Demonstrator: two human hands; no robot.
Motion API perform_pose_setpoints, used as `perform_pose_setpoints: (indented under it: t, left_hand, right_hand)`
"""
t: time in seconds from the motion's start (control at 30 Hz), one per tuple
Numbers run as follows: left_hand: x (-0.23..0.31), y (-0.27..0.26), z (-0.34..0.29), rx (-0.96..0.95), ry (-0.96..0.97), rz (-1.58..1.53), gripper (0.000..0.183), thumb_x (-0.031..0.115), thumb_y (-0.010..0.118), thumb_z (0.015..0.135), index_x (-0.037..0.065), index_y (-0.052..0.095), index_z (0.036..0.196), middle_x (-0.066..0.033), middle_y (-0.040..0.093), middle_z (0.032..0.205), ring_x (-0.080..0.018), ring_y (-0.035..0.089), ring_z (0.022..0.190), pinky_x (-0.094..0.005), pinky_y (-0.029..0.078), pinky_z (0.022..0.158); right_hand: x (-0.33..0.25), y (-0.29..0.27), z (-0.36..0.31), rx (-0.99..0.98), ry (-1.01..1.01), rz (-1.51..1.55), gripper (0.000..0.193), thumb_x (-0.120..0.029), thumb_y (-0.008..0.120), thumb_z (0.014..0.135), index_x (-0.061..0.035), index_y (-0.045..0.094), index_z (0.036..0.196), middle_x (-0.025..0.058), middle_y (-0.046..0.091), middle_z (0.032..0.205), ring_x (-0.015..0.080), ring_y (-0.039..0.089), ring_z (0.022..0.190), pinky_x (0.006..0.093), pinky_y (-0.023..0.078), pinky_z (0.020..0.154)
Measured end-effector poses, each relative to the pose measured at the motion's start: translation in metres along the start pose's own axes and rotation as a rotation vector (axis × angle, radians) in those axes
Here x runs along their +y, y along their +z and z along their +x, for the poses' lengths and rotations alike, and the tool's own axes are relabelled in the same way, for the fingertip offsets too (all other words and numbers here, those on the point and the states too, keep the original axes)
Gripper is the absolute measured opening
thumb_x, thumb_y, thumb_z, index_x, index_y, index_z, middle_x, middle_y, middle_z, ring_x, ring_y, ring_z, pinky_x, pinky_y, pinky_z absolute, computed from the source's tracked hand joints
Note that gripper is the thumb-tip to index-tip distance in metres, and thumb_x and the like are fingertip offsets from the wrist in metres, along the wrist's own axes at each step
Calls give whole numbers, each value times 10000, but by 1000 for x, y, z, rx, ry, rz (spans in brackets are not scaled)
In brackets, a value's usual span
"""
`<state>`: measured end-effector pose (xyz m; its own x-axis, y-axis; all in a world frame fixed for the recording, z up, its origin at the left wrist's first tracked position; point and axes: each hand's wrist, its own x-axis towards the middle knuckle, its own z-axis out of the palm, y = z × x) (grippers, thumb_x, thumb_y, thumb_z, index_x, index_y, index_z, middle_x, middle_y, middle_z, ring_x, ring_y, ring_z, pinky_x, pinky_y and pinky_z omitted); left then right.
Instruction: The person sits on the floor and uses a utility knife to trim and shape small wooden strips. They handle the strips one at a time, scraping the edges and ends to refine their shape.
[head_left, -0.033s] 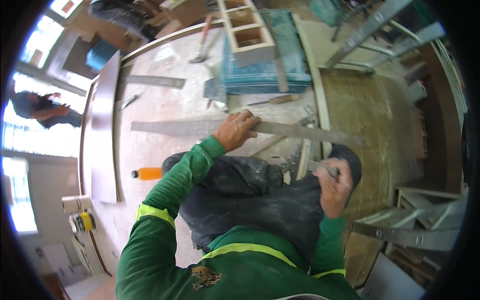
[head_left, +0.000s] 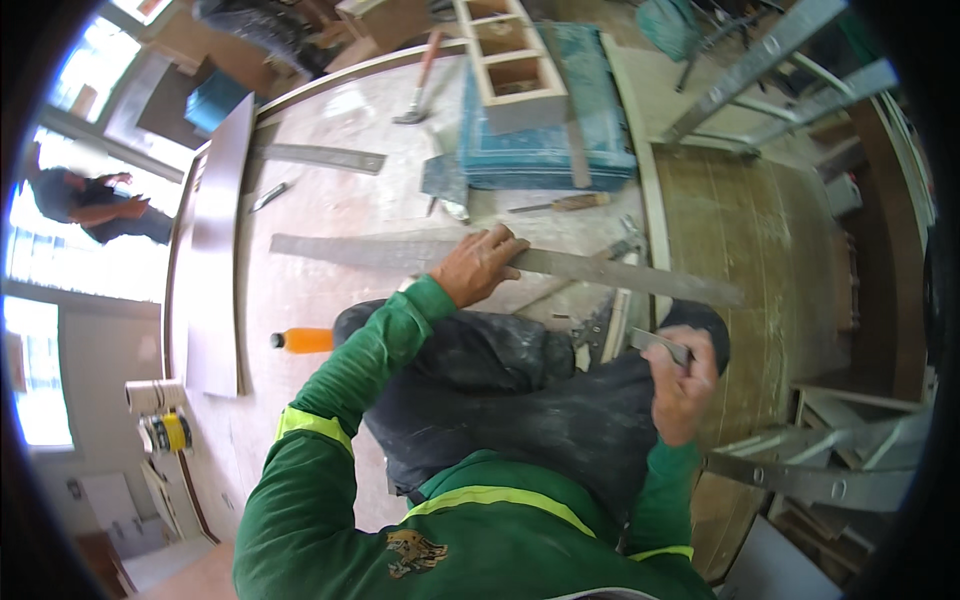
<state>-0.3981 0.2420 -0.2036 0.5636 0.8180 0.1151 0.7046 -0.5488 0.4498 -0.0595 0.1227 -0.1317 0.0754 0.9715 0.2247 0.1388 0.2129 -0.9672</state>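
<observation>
A long, thin grey strip (head_left: 610, 268) lies crosswise in front of my knees, its right end reaching past the board's edge. My left hand (head_left: 480, 265) is closed around its middle, fingers over the far edge. Over my right knee, my right hand (head_left: 682, 385) pinches a small flat grey piece (head_left: 658, 344), perhaps a blade or scrap; its exact kind is unclear. Just beyond the strip are a screwdriver (head_left: 575, 202) with a wooden handle and a hammer (head_left: 628, 240). Beside my right knee lie narrow wooden pieces (head_left: 618, 325).
A blue case (head_left: 545, 155) carries a wooden box frame (head_left: 525, 85). Around it are a red-handled hammer (head_left: 421, 80), a metal strip (head_left: 325, 157) and a utility knife (head_left: 268, 196). An orange bottle (head_left: 305, 340) lies at left. Ladders (head_left: 755, 80) stand right; another person (head_left: 95, 205) is far left.
The whole view has shifted slightly to the right. The small piece in my right hand sits at a slightly different angle; my left hand stays on the strip.
</observation>
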Motion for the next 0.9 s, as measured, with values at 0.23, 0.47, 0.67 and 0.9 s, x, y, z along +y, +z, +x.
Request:
perform_pose_setpoints:
  t: [0.23, 0.47, 0.67, 0.9]
  left_hand:
    - [7, 11, -99, -21, -23, -81, 516, 242, 724, 923, 106, 594, 1403, -149, 580, 1253, -387, 599, 1159, -484, 482, 1022]
    - [27, 67, -118, 5, 38, -33, 528, 268, 731, 907, 138, 608, 1403, -110, 583, 1230, -334, 599, 1154, -473, 455, 1049]
    - [25, 93, -117, 85, 40, -20, 519, 264, 748, 884, 178, 618, 1379, -98, 577, 1241, -317, 590, 1177, -491, 446, 1059]
    - [11, 98, -124, 96, 57, -65, 485, 273, 749, 877, 169, 636, 1337, -85, 582, 1233, -297, 589, 1181, -475, 453, 1047]
  right_hand:
    - [-25, -4, -44, -21, 46, -173, 126, -29, 662, 988, -22, 558, 1058, 59, 597, 1014, 110, 541, 888, 258, 468, 808]
    - [-24, 21, -68, -78, 103, -168, 146, -84, 630, 1032, 3, 553, 1120, 63, 572, 1035, 124, 569, 936, 297, 504, 857]
    - [4, 13, -67, -109, 130, -295, 185, -131, 649, 1030, -6, 561, 1134, 54, 558, 1031, 130, 574, 915, 295, 504, 845]
    - [13, 35, -58, -97, 198, -251, 213, -142, 666, 1013, -1, 563, 1135, 61, 565, 1034, 139, 600, 890, 300, 524, 784]
